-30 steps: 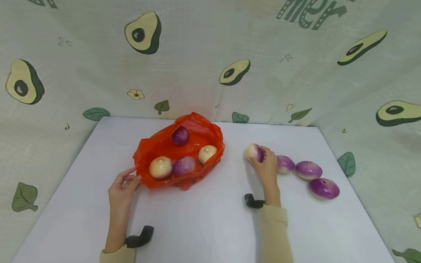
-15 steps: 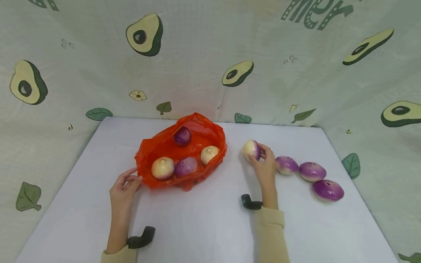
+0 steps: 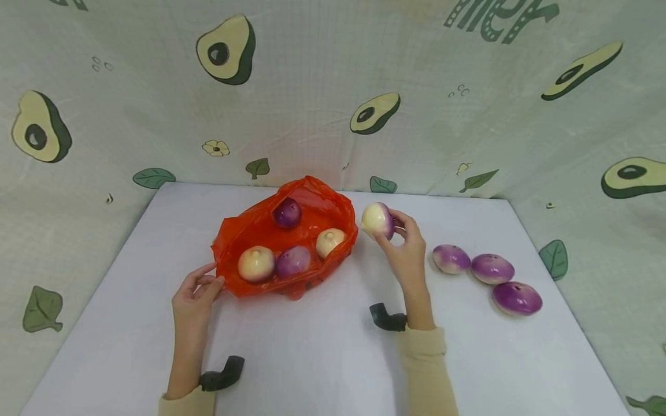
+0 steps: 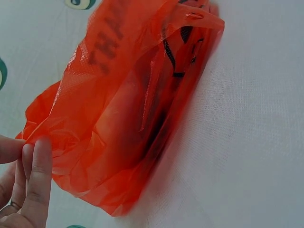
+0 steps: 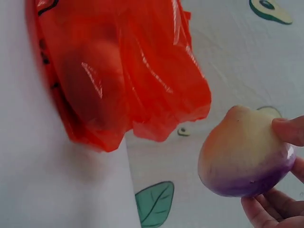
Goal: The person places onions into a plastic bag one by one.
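Thumb and fingers of my right hand (image 3: 408,248) grip a purple-and-white turnip (image 3: 378,221), raised above the table just right of the bag. In the right wrist view the held turnip (image 5: 247,154) shows its cream end upward, apart from the bag. My left hand (image 3: 195,294) pinches the near left edge of an orange-red plastic bag (image 3: 229,234), its mouth spread wide. The left wrist view shows those fingers (image 4: 42,161) on the film of the bag (image 4: 109,118). Inside the bag lie several turnips (image 3: 256,264), some cream side up, some purple.
Three more turnips, (image 3: 451,259) the leftmost of them, lie purple side up on the right of the white table (image 3: 333,358). A cloth (image 3: 307,104) printed with avocados and leaves hangs behind and beside the table. A black wrist mount (image 3: 222,375) is on each forearm.
My right hand has lifted the turnip from beside the row on the right and carried it left toward the bag. My left hand stays on the bag's edge.
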A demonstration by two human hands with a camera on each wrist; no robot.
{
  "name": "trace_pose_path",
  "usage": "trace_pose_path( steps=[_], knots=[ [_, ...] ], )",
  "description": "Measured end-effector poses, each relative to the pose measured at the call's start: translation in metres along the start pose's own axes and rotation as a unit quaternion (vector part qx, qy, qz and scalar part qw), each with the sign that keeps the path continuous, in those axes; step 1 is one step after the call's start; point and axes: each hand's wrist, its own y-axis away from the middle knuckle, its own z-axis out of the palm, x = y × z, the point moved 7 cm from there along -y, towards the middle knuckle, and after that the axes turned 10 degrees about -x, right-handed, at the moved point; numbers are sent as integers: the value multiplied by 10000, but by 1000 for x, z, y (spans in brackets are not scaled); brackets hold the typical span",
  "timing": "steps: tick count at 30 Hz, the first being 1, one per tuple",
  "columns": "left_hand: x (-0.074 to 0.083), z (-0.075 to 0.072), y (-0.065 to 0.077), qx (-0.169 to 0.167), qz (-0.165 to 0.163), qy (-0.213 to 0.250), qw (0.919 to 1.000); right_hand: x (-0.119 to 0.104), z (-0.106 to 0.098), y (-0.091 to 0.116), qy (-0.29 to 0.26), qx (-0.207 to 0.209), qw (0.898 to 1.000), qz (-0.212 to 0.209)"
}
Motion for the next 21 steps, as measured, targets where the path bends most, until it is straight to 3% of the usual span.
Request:
trace_pose_path(
  steps=[4, 13, 21],
  knots=[
    [-3, -1, -2, 8, 42, -7, 10000, -16, 13, -3, 68, -291, 9994, -152],
    [-53, -14, -31, 135, 344, 17, 9993, -36, 45, -6, 364, -959, 9944, -241],
    [-59, -15, -32, 145, 453, 138, 9988, -37, 73, -8, 628, -1450, 9872, -199]
  ],
)
